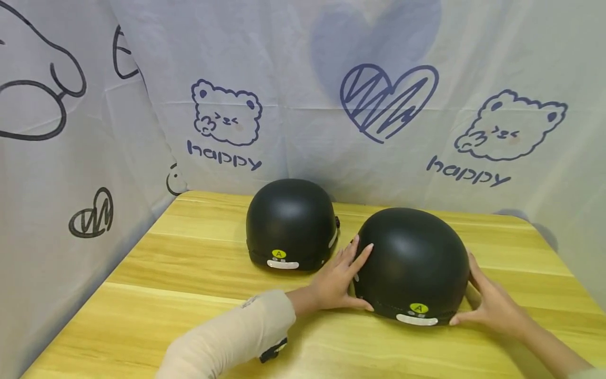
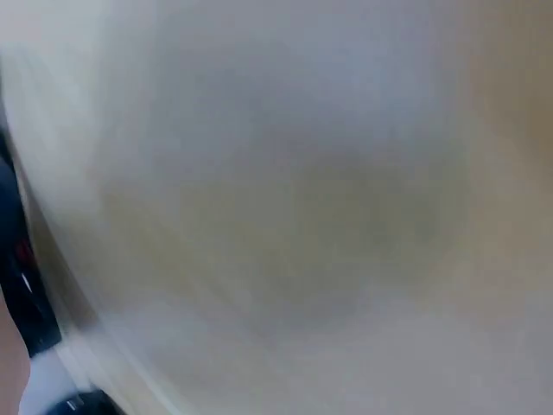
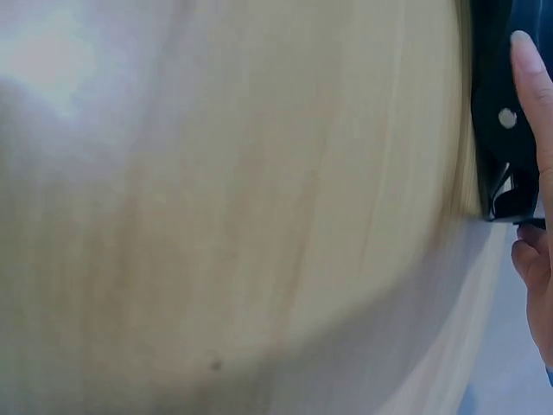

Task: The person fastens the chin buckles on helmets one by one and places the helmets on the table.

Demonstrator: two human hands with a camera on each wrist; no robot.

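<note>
A matte black helmet [image 1: 412, 263] with a yellow "A" sticker and a white strip near its lower edge is at the right of the table in the head view. My left hand [image 1: 338, 281] holds its left side, fingers spread up the shell and thumb along the bottom edge. On the opposite side my right hand [image 1: 494, 302] grips it, thumb by the lower rim and some fingers hidden behind. The right wrist view catches part of the helmet [image 3: 501, 104] with the right hand [image 3: 537, 112] against it. The left wrist view is mostly blurred.
Another black helmet [image 1: 291, 223] with a like sticker stands behind and left of the held one. Both are on a wood-grain table [image 1: 142, 305]. A white curtain [image 1: 293, 79] with printed bears and hearts hangs along the table's back and left side.
</note>
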